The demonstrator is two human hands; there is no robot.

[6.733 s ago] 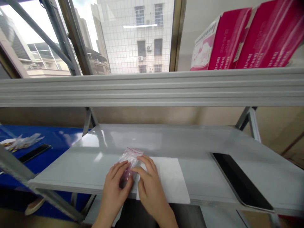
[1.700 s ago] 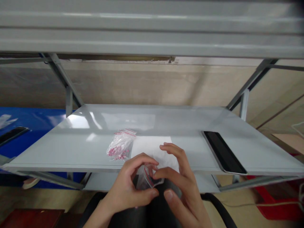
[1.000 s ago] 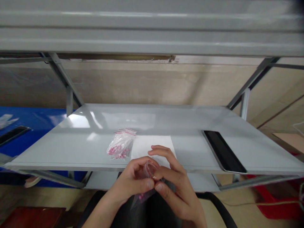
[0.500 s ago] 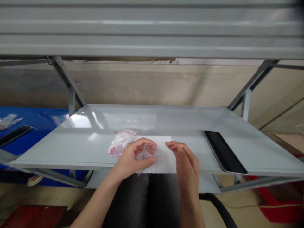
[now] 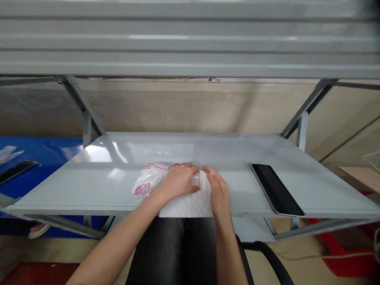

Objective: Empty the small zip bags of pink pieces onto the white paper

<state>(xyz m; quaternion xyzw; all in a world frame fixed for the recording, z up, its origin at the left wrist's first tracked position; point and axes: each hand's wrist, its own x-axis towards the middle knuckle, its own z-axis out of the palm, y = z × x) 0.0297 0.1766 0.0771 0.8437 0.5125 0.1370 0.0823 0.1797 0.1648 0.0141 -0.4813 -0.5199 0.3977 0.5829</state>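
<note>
A small clear zip bag (image 5: pixel 195 181) with a red seal line lies low over a white sheet of paper (image 5: pixel 187 206) at the table's front edge. My left hand (image 5: pixel 179 180) is closed on the bag from its left side, thumb below and fingers above; part of the bag is hidden under the hand. Just right of the bag, my right hand (image 5: pixel 219 192) stands on edge with its fingers stretched out, holding nothing I can see. A pile of clear zip bags (image 5: pixel 150 180) with red seal lines lies left of my left hand.
On the right of the grey table (image 5: pixel 89 174) lies a dark tablet-like device (image 5: pixel 277 190). A blue table (image 5: pixel 56 152) to the left bears a phone (image 5: pixel 18 170) and clear bags. A ribbed grey panel (image 5: pixel 190 39) hangs above, with metal struts at both sides.
My left hand has lowered the zip bag onto the paper and turned palm down. My right hand has shifted left, closer to the bag. The view has tilted slightly.
</note>
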